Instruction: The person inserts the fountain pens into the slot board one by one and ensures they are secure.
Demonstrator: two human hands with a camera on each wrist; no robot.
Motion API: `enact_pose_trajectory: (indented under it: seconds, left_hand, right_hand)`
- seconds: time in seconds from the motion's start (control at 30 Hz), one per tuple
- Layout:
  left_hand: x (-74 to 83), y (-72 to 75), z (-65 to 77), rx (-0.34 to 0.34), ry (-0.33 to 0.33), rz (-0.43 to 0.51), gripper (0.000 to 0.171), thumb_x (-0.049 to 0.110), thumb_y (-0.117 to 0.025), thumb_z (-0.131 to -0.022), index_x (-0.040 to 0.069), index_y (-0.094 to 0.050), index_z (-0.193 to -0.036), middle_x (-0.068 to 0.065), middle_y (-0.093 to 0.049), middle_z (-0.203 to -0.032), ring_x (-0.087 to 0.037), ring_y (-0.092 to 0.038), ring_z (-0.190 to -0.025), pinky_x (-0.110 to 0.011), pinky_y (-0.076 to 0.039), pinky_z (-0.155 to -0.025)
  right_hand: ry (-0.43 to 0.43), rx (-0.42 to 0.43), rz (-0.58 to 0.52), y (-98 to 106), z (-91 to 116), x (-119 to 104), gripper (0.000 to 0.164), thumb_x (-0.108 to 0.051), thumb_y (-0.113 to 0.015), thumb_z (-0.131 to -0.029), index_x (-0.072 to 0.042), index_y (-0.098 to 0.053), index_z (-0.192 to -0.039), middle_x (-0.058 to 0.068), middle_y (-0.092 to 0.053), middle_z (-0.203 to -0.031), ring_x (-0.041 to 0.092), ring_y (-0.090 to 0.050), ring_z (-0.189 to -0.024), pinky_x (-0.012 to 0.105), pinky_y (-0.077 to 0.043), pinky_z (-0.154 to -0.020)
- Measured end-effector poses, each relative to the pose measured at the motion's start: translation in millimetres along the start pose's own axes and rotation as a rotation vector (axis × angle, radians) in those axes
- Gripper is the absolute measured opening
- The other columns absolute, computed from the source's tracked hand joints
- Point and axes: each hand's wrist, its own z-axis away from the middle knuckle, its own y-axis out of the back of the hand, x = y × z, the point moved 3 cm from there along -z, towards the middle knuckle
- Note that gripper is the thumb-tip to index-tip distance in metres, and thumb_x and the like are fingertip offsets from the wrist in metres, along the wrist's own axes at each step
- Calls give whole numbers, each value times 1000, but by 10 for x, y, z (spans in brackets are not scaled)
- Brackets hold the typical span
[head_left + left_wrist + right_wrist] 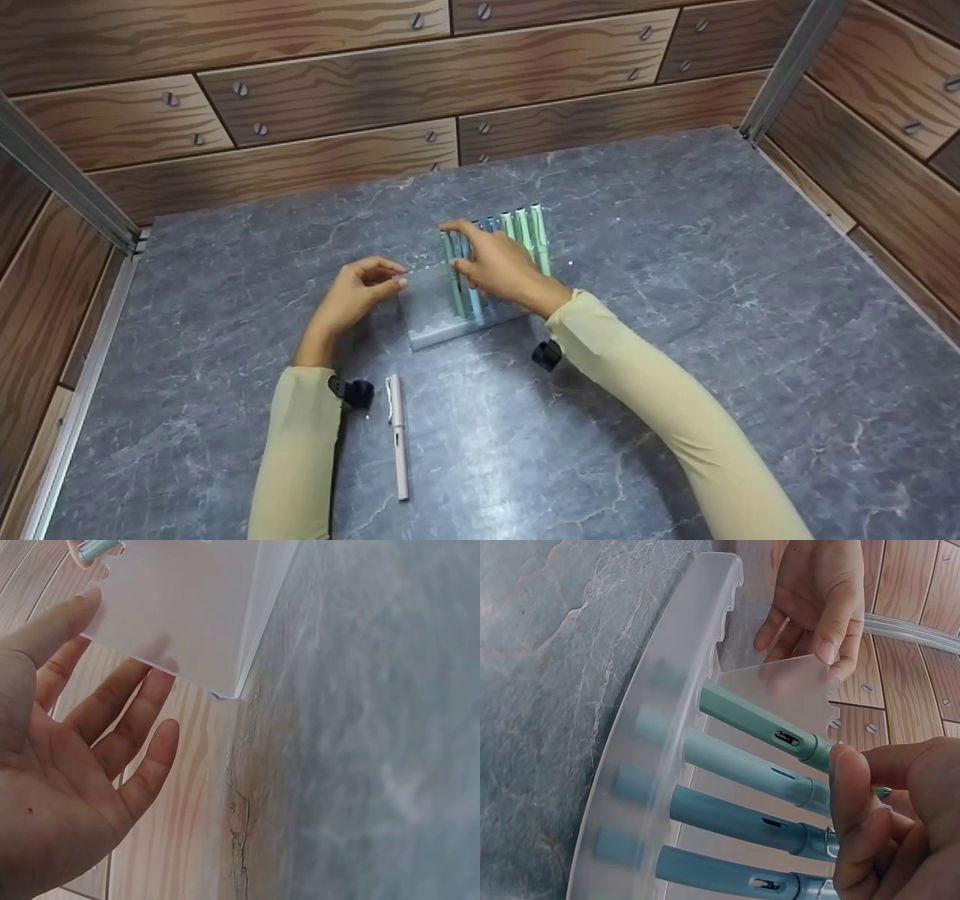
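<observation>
A translucent pen stand (426, 304) leans back on the table, with several pens slotted side by side in it. At its left upper edge my left hand (349, 296) pinches the clear panel, the thumb in front and fingertips behind it in the left wrist view. My right hand (501, 264) pinches the upper part of the leftmost pen, a sage-green fountain pen (742, 716), whose lower end sits in the stand's front trough. Beside it stand a pale teal pen (739, 765) and blue pens (727, 817). Light green pens (540, 240) fill the right side, partly hidden by my right hand.
A pale pinkish-grey fountain pen (399, 442) lies on the marbled grey table (712, 315), in front of the stand and near my left forearm. Wood-patterned walls (360, 82) with metal corner posts enclose the table's back and sides.
</observation>
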Motion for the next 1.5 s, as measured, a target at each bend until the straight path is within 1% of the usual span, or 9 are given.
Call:
enact_pose_trajectory:
  seconds: [0.07,0.27,0.5,0.63,0.73,0.83,0.97,1.3,1.5]
  left_hand:
    - [-80,-1,-38,0,-14,8,27,17,-69,-89,0,-67,-110,-13,-69,-106,-4,-61,-85,-22,-49,-78]
    - [-80,-5,-38,-2,-16,21,27,16,-68,-90,-2,-67,-110,-9,-69,-102,-3,-61,-84,-21,-49,-78]
    - [-92,-8,-34,1,-10,22,26,16,-68,-90,-2,-67,-109,-12,-70,-104,-4,-62,-85,-21,-49,-78]
    - [-83,-14,-27,-5,-5,11,25,17,-67,-91,0,-67,-109,-13,-70,-105,-6,-63,-87,-25,-50,-80]
    - [-80,-10,-20,-1,1,11,25,18,-67,-90,1,-68,-109,-11,-70,-105,-8,-63,-88,-29,-50,-81]
    - [-83,-5,-18,-1,3,15,24,17,-67,-90,1,-68,-109,-11,-70,-105,-9,-63,-88,-31,-50,-81]
    - [-86,2,-22,-3,-4,8,26,18,-67,-91,0,-67,-110,-11,-70,-105,-8,-63,-88,-29,-49,-81]
    - [-91,0,-31,-4,-7,8,27,18,-67,-90,0,-67,-110,-15,-69,-107,-9,-63,-89,-27,-50,-81]
    - [-89,6,-36,0,-21,4,26,17,-68,-90,-1,-67,-109,-15,-70,-106,-9,-64,-89,-27,-50,-81]
  right_hand:
    - [1,3,3,3,0,-1,53,-22,-61,-95,-29,-41,-144,-1,-64,-64,11,-56,-45,23,-40,-41]
    - [8,5,9,1,4,-4,54,-22,-62,-95,-28,-41,-144,-1,-64,-64,11,-56,-46,22,-38,-40]
    - [51,35,35,14,34,-21,57,-20,-62,-94,-26,-39,-146,-2,-64,-65,10,-52,-46,22,-34,-40]
    - [90,73,49,36,87,-51,57,-21,-63,-94,-25,-40,-146,0,-64,-66,10,-46,-45,22,-32,-41]
    - [118,84,65,41,135,-87,55,-25,-62,-94,-23,-41,-145,0,-64,-70,10,-46,-48,23,-33,-43]
    - [135,69,68,27,184,-127,54,-28,-62,-95,-22,-41,-144,0,-65,-75,10,-48,-51,23,-35,-45]
    - [162,42,78,-10,244,-179,54,-31,-62,-95,-19,-42,-143,0,-67,-80,10,-47,-52,23,-35,-46]
    - [236,7,84,-111,389,-317,50,-34,-63,-94,-19,-45,-139,-3,-67,-80,8,-50,-56,22,-40,-49]
    - [230,-70,72,-232,462,-387,50,-35,-63,-93,-20,-46,-138,-3,-67,-82,7,-52,-59,23,-44,-52]
